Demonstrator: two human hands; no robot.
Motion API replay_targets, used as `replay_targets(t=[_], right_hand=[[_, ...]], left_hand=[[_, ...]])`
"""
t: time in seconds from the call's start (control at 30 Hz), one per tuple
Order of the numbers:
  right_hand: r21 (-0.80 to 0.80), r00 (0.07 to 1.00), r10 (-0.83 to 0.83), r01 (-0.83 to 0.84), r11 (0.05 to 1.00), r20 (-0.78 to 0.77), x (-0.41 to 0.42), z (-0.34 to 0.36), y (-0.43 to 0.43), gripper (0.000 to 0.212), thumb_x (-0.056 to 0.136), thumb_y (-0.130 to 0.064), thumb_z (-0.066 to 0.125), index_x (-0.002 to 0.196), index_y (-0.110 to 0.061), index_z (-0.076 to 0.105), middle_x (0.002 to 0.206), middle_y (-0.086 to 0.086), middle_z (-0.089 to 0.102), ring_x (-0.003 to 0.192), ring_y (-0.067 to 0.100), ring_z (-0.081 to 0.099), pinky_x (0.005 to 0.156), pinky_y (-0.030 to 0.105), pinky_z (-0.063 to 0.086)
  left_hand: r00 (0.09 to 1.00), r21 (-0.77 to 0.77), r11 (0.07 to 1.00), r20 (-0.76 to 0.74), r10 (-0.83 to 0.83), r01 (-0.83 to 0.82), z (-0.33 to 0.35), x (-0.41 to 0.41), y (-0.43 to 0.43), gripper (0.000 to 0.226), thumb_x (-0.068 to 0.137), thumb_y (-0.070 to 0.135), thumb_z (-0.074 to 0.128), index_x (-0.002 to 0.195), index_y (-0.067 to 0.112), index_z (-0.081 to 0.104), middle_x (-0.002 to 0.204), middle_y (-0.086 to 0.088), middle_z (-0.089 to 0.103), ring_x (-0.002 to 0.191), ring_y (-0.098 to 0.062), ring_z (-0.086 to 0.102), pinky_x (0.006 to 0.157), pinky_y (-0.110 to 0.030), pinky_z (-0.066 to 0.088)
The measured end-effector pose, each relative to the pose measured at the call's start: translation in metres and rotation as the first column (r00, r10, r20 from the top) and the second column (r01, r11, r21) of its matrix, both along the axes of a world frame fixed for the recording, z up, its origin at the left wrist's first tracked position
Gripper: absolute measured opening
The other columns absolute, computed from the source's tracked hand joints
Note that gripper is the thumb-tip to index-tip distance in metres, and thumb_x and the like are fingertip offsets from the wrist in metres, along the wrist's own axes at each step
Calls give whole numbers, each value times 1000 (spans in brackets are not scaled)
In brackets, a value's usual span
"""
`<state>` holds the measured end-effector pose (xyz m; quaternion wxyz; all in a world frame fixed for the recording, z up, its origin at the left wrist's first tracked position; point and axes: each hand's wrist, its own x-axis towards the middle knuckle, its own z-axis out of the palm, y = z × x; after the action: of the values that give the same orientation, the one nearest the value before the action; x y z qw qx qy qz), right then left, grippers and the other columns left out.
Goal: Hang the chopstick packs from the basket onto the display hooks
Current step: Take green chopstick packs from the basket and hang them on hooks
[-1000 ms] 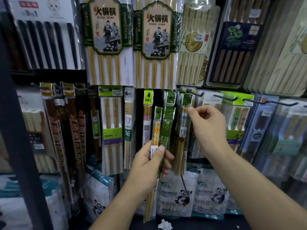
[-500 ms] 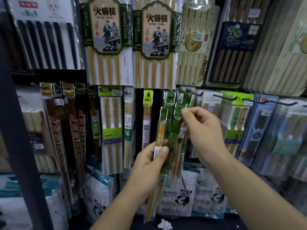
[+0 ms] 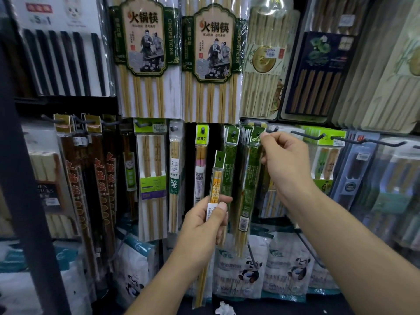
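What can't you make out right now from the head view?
1. Head view: whether the green-wrapped chopstick pack is threaded on the black wire hook; the right hand covers its hole.
2. Basket: outside the frame.
3. White label on the narrow yellow-patterned chopstick pack: partly under the left hand, print too small.

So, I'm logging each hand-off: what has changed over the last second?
The right hand came down from the hook, pinched the green pack out of the left hand and lifted its top back up to the hook. The left hand still grips the yellow pack, barely moved.
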<state>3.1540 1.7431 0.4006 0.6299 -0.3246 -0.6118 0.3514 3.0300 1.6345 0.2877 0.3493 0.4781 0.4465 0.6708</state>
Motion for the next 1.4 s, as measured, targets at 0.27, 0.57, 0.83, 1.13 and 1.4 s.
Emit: replay_targets(t=[0.27, 0.57, 0.83, 1.13, 1.4], right_hand=[[25, 999, -21, 20, 999, 37, 1, 2, 5, 34, 99, -21, 60, 80, 8, 59, 63, 11, 45, 48, 11, 36, 49, 11, 38], [33, 988, -122, 119, 992, 99, 8, -12, -1, 20, 95, -31, 67, 84, -14, 67, 63, -8, 56, 58, 5, 50, 59, 23, 44], [44, 947, 235, -250, 967, 217, 5, -26, -34, 12, 96, -25, 69, 84, -23, 74, 68, -4, 68, 59, 2, 58, 55, 12, 46], [-15, 988, 117, -116, 993, 96, 16, -1, -4, 25, 99, -29, 64, 77, -18, 72, 57, -9, 58, 51, 3, 52, 47, 12, 40], [45, 981, 31, -40, 998, 193, 13, 10, 12, 41, 99, -30, 59, 79, 5, 61, 62, 10, 47, 54, 14, 42, 55, 14, 43]], left_hand=[[999, 2, 999, 20, -38, 38, 0, 0, -1, 23, 107, 18, 50, 109, 27, 71, 71, 2, 53, 55, -9, 42, 49, -21, 35], [997, -3, 997, 19, -74, 74, 6, 0, -3, 30, 106, 37, 45, 100, 24, 72, 72, 3, 54, 55, -9, 44, 45, -22, 32], [997, -28, 998, -40, -65, 64, 12, 7, -5, 31, 107, 37, 45, 87, 23, 64, 68, 7, 53, 55, -9, 45, 46, -25, 31], [949, 16, 999, -310, 48, -45, 23, 14, 18, 21, 105, 35, 54, 87, 28, 64, 73, -1, 60, 77, -28, 65, 73, -41, 59], [890, 5, 993, -443, 110, -120, 30, 18, 37, 3, 100, 37, 62, 97, 38, 63, 86, -1, 66, 67, -10, 61, 63, -28, 55]])
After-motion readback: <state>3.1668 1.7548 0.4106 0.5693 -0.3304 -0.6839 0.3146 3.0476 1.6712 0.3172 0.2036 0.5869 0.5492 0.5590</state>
